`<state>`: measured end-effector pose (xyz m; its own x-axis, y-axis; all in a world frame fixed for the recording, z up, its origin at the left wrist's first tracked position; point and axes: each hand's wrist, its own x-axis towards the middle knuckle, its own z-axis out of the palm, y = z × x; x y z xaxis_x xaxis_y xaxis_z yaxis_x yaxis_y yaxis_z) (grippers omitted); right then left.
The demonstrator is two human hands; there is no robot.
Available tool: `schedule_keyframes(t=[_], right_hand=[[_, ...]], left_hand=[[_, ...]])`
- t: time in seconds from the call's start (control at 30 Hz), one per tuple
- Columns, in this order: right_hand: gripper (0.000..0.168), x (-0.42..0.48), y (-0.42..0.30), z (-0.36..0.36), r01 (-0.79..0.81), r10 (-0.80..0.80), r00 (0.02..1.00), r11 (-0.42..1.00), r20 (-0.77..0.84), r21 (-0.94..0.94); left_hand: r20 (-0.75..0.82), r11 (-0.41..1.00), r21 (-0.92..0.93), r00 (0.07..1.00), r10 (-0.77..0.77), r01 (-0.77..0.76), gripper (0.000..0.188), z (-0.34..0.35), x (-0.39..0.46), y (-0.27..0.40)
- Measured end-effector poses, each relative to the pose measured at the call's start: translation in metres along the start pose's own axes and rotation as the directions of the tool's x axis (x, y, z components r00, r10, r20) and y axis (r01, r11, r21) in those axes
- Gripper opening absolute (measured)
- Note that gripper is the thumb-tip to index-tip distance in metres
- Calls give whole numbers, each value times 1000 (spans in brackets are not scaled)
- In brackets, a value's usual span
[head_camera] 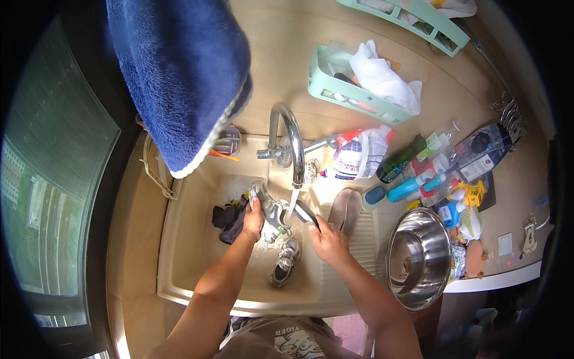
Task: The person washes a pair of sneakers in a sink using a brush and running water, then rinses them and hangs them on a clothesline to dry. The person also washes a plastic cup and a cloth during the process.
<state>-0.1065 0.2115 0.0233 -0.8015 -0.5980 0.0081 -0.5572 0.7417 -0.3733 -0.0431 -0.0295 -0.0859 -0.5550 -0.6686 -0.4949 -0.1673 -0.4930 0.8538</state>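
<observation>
My left hand [254, 221] grips a grey-and-white sneaker [270, 211] by one end, over the basin of a cream sink [179, 273]. My right hand [330, 242] is closed around the dark handle of a scrub brush [306, 212], whose head is beside the shoe. Water [293, 201] runs from the curved chrome faucet [297, 148] between the brush and the sneaker. A second sneaker [285, 262] lies on the basin floor, nearer to me. Left of my left hand, dark wet cloth [229, 224] is bunched in the basin.
Two insoles [345, 211] rest on the ribbed drainboard [364, 244]. A steel bowl [419, 260] stands at the right, near several bottles [401, 157]. A blue towel [188, 76] hangs at upper left. A mint basket [358, 96] is on the wall behind the faucet.
</observation>
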Motion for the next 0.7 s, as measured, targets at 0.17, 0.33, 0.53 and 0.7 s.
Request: schedule_keyframes(t=[0.17, 0.33, 0.53, 0.7], right_hand=[[42, 24, -35, 39, -59, 60, 998, 979, 1, 193], [37, 22, -48, 40, -151, 122, 925, 987, 360, 53], [44, 36, -65, 40, -214, 165, 951, 961, 262, 172], [45, 46, -72, 45, -314, 250, 928, 923, 277, 220]], left_hand=[[61, 999, 0, 997, 35, -36, 79, 37, -26, -29], [-1, 994, 94, 998, 58, -58, 74, 35, -39, -10], [55, 968, 248, 997, -58, 42, 82, 35, -64, -18], [-16, 899, 438, 1000, -2, 8, 85, 28, -62, -32]])
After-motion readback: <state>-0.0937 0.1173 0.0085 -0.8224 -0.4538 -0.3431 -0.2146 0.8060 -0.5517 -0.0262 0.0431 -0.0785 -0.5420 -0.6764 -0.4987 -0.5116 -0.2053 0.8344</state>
